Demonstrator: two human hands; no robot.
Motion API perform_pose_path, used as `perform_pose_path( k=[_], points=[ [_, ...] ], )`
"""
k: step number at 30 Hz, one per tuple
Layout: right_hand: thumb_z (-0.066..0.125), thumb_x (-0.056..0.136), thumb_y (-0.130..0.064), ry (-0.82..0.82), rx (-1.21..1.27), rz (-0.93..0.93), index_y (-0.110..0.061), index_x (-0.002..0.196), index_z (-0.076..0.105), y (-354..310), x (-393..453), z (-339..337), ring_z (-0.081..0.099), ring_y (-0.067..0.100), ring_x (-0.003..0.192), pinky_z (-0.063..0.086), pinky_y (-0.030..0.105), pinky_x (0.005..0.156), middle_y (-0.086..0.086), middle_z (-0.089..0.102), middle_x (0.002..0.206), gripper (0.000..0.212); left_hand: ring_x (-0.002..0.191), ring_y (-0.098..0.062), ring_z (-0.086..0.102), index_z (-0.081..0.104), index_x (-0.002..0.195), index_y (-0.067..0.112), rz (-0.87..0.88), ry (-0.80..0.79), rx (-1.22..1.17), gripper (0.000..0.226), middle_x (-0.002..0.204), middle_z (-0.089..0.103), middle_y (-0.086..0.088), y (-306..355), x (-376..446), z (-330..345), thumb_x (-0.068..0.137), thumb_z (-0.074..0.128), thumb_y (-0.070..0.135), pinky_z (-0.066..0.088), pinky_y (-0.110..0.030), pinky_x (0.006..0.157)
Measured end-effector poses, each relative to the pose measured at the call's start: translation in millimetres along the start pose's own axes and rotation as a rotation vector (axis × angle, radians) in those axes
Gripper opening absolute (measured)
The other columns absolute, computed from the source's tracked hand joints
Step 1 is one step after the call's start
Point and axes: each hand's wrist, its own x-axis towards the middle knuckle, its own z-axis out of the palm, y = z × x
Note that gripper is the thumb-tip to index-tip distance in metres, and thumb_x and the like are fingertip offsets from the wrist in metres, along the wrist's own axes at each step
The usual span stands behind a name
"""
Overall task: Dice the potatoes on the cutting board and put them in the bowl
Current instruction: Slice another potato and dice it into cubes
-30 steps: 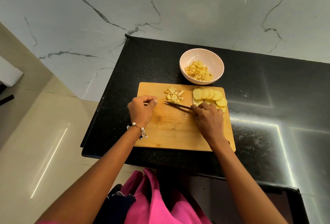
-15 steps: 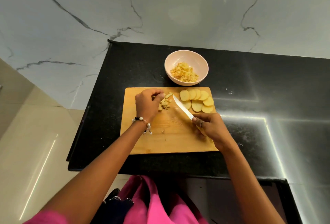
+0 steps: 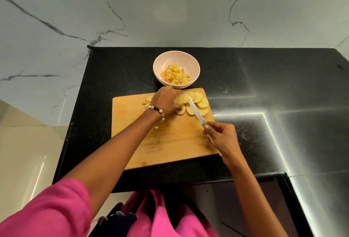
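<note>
The right hand (image 3: 220, 138) grips the knife (image 3: 196, 112) by its handle, the blade raised over the cutting board (image 3: 170, 142) and pointing away. Farther on, the left hand (image 3: 166, 102) curls over the potato slices (image 3: 198, 102); whether it pinches one cannot be seen. A few diced bits (image 3: 147, 101) lie beside it. The bowl (image 3: 176, 71) behind already holds dice. The step seems to be taking slices for dicing; next, steady them and bring the blade down.

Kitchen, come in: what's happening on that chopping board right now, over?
Left hand on the potato slices, fingers hidden. Right hand grips knife, blade above slices. Bowl part-filled with dice. Nothing blocking.
</note>
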Motion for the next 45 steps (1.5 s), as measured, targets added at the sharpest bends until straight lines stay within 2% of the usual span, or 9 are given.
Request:
perform_pose_path(
  k=[7, 10, 14, 17, 22, 26, 38, 43, 45],
  points=[
    [0.062, 0.091, -0.018, 0.022, -0.037, -0.065, -0.011, 0.111, 0.068, -7.4, -8.1, 10.5, 0.063, 0.013, 0.071, 0.045, 0.016, 0.052, 0.004, 0.071, 0.085, 0.022, 0.100, -0.017, 0.049, 0.056, 0.128, 0.015, -0.031, 0.160, -0.281, 0.071, 0.114, 0.048, -0.005, 0.7, -29.1, -11.5, 0.066, 0.081, 0.036, 0.045, -0.023, 0.079],
    [0.063, 0.090, -0.018, 0.037, -0.096, -0.085, -0.010, 0.119, 0.064, -8.0, -16.5, 15.8, 0.064, 0.014, 0.065, 0.051, 0.022, 0.053, 0.004, 0.070, 0.087, 0.029, 0.092, -0.016, 0.051, 0.057, 0.127, 0.016, -0.097, 0.168, -0.359, 0.071, 0.111, 0.046, -0.004, 2.4, -60.4, -14.8, 0.063, 0.083, 0.034, 0.047, -0.024, 0.075],
    [0.065, 0.089, -0.013, -0.044, -0.175, -0.072, -0.011, 0.129, 0.056, -8.6, -38.0, 27.2, 0.069, 0.025, 0.064, 0.049, 0.019, 0.043, 0.015, 0.066, 0.094, 0.042, 0.101, -0.020, 0.049, 0.054, 0.129, 0.018, -0.198, 0.064, -0.345, 0.077, 0.114, 0.045, -0.004, 3.7, -101.3, 0.5, 0.062, 0.084, 0.038, 0.046, -0.030, 0.089],
    [0.062, 0.090, -0.017, -0.069, -0.332, -0.166, -0.013, 0.130, 0.055, -2.9, -57.3, 36.8, 0.067, 0.020, 0.053, 0.048, 0.024, 0.040, 0.011, 0.063, 0.099, 0.040, 0.112, -0.020, 0.043, 0.052, 0.132, 0.018, -0.189, 0.040, -0.307, 0.077, 0.120, 0.045, -0.004, 3.2, -118.3, 17.2, 0.064, 0.082, 0.040, 0.037, -0.026, 0.093],
    [0.056, 0.092, -0.018, -0.027, -0.666, -0.397, -0.009, 0.128, 0.058, 14.2, -80.4, 52.9, 0.059, 0.030, 0.093, 0.047, 0.037, 0.078, 0.010, 0.060, 0.105, 0.036, 0.112, -0.021, 0.043, 0.053, 0.131, 0.017, -0.192, 0.081, -0.366, 0.077, 0.119, 0.049, -0.005, -3.5, -124.8, 25.5, 0.063, 0.082, 0.036, 0.036, -0.027, 0.095],
    [0.050, 0.096, -0.021, -0.030, -0.732, -0.392, -0.010, 0.132, 0.052, 17.3, -90.9, 63.0, 0.058, 0.032, 0.090, 0.047, 0.040, 0.073, 0.008, 0.055, 0.107, 0.038, 0.106, -0.020, 0.050, 0.059, 0.125, 0.013, -0.190, 0.146, -0.498, 0.073, 0.115, 0.052, -0.005, -7.8, -130.3, 27.7, 0.060, 0.085, 0.030, 0.043, -0.031, 0.096],
    [0.044, 0.098, -0.018, -0.003, -0.856, -0.422, -0.008, 0.135, 0.048, 20.9, -96.6, 69.8, 0.058, 0.033, 0.086, 0.044, 0.040, 0.066, 0.010, 0.053, 0.108, 0.039, 0.107, -0.018, 0.048, 0.064, 0.119, 0.014, -0.181, 0.236, -0.533, 0.058, 0.112, 0.051, -0.003, -6.9, -134.6, 35.7, 0.065, 0.082, 0.027, 0.042, -0.033, 0.095],
    [0.040, 0.096, -0.008, -0.023, -0.949, -0.430, -0.004, 0.139, 0.039, 19.5, -93.2, 76.3, 0.057, 0.032, 0.092, 0.035, 0.033, 0.066, 0.011, 0.051, 0.115, 0.043, 0.106, -0.016, 0.048, 0.064, 0.118, 0.014, -0.179, 0.241, -0.552, 0.058, 0.111, 0.052, -0.001, -8.2, -133.6, 36.1, 0.065, 0.082, 0.025, 0.040, -0.024, 0.094],
    [0.037, 0.094, -0.003, -0.044, -1.003, -0.434, 0.000, 0.143, 0.030, 16.4, -88.4, 82.8, 0.056, 0.033, 0.098, 0.039, 0.035, 0.071, 0.014, 0.048, 0.123, 0.050, 0.105, -0.015, 0.048, 0.065, 0.118, 0.013, -0.179, 0.237, -0.560, 0.057, 0.110, 0.052, -0.001, -8.4, -133.0, 35.4, 0.065, 0.082, 0.024, 0.037, -0.019, 0.092]
  ],
)
